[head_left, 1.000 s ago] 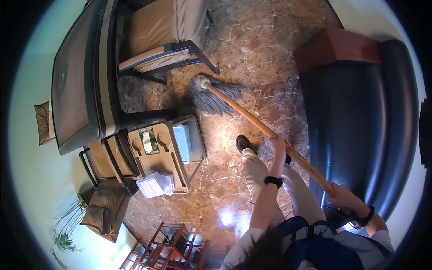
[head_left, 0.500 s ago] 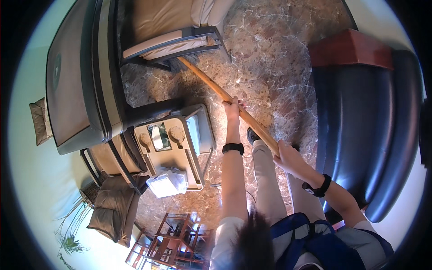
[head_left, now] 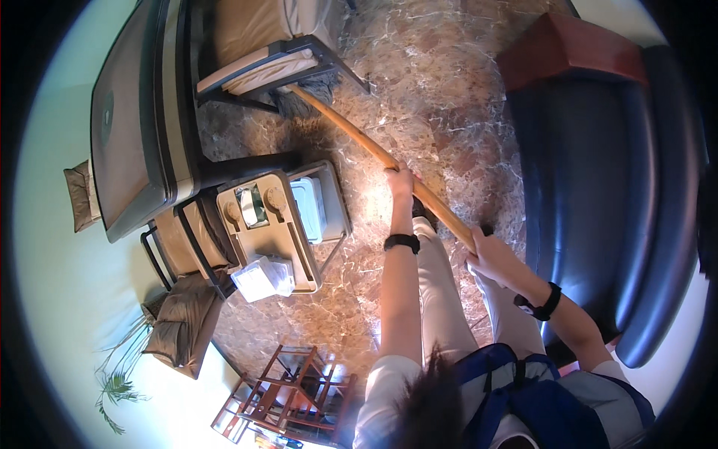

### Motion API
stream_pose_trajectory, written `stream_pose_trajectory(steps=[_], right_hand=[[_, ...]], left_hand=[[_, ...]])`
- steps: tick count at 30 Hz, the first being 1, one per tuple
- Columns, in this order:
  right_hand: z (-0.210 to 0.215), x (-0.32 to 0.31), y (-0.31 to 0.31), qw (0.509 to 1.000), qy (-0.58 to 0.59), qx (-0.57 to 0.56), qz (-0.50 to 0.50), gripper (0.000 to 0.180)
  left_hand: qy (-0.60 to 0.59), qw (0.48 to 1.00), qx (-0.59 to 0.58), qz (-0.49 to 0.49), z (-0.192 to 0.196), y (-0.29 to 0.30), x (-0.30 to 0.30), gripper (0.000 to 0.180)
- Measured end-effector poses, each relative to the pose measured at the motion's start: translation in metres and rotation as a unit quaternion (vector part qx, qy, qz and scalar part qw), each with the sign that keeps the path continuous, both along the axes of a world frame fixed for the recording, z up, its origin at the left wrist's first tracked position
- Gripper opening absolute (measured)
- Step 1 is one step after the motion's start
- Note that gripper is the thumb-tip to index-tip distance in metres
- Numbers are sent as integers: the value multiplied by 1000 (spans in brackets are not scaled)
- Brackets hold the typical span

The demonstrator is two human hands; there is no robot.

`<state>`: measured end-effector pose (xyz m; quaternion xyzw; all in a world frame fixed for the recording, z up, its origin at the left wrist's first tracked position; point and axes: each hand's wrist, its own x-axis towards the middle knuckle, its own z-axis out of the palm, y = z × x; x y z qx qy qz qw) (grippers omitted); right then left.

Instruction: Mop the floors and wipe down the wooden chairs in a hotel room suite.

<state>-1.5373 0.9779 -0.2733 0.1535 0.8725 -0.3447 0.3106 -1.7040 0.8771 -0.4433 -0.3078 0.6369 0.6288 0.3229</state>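
A mop slants across the middle of the view, its long wooden handle (head_left: pixel 350 132) running from my hands up to the far left. Dark grey strands of the mop head (head_left: pixel 314 96) spread on the floor beneath the near frame of a tan cushioned armchair (head_left: pixel 258 71), partly hidden by it. My left hand (head_left: pixel 401 182) is wrapped round the middle of the handle. Closer to my body, my right hand (head_left: pixel 490 254) grips the upper end.
A dark table (head_left: pixel 134 120) and a tan tray cart (head_left: pixel 273 251) with a clear plastic box (head_left: pixel 262 278) stand on the left. Along the right runs a black padded sofa (head_left: pixel 591 202) with a red-brown end (head_left: pixel 572 49). Wooden chairs (head_left: pixel 299 389) stand at the lower left.
Both hands have shifted slightly right with the handle, the left also a little nearer to me. More of the mop's strands now shows below the armchair, and the whole view has shifted a little.
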Motion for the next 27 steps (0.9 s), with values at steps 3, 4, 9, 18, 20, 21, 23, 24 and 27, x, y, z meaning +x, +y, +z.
stream_pose_trajectory(steps=[3,4,9,18,20,21,23,24,27], right_hand=[[19,55,36,1000,-12,-9,-5,31],[27,76,48,999,-39,-8,-10,31],[71,185,122,999,-38,3,-1,30],[200,322,264,952,-147,258,79,26],[230,340,297,931,-162,317,80,29],[242,350,313,911,-187,357,90,30],[254,366,348,872,-185,449,64,30],[256,372,368,861,-169,475,68,29],[241,393,419,791,-175,584,48,24]], left_hand=[[3,1000,4,-7,8,29,64,26],[-12,999,32,16,12,39,89,26],[-9,999,39,27,36,102,219,25],[-273,938,210,-36,143,230,398,24],[-377,877,286,-78,165,257,412,23],[-354,882,299,-81,176,267,415,23],[-386,790,407,-249,197,286,416,26],[-329,786,416,-319,209,291,417,27],[-219,737,514,-379,244,282,407,33]])
